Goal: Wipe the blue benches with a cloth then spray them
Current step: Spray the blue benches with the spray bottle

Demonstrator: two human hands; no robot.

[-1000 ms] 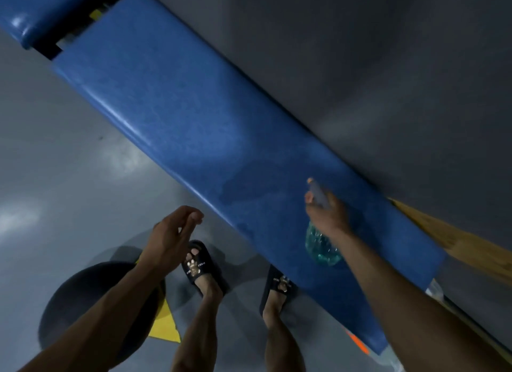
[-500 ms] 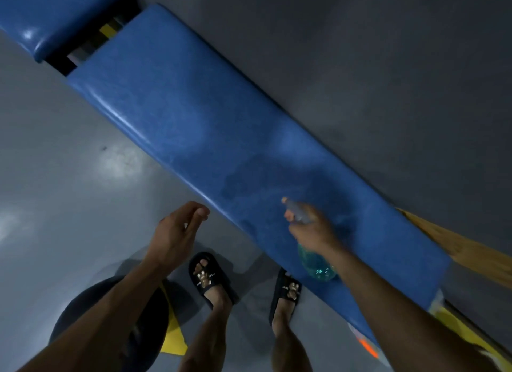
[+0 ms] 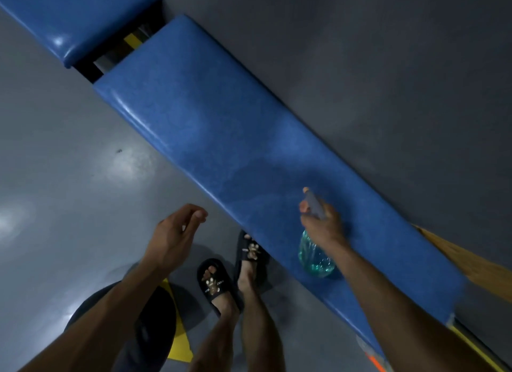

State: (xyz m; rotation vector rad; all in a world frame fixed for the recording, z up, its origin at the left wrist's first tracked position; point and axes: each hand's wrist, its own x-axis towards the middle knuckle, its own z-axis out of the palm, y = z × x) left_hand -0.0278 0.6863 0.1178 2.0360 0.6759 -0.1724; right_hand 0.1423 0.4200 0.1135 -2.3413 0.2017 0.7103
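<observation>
Right hand (image 3: 322, 224) grips spray bottle (image 3: 314, 256) above bench (image 3: 221, 138).

Arms: we saw both bare, no sleeves.
Legs: we saw them bare below the knee.
Slides (image 3: 214, 284): we saw black straps bearing small pale ornaments, toes exposed.

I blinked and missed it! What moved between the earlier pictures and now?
The right hand slid the spray bottle along the long blue bench, toward the gap before the next bench. The feet stepped the same way, and the sandals now sit closer together. The right hand kept its grip on the bottle; the left hand stayed empty and loosely curled over the floor.
</observation>
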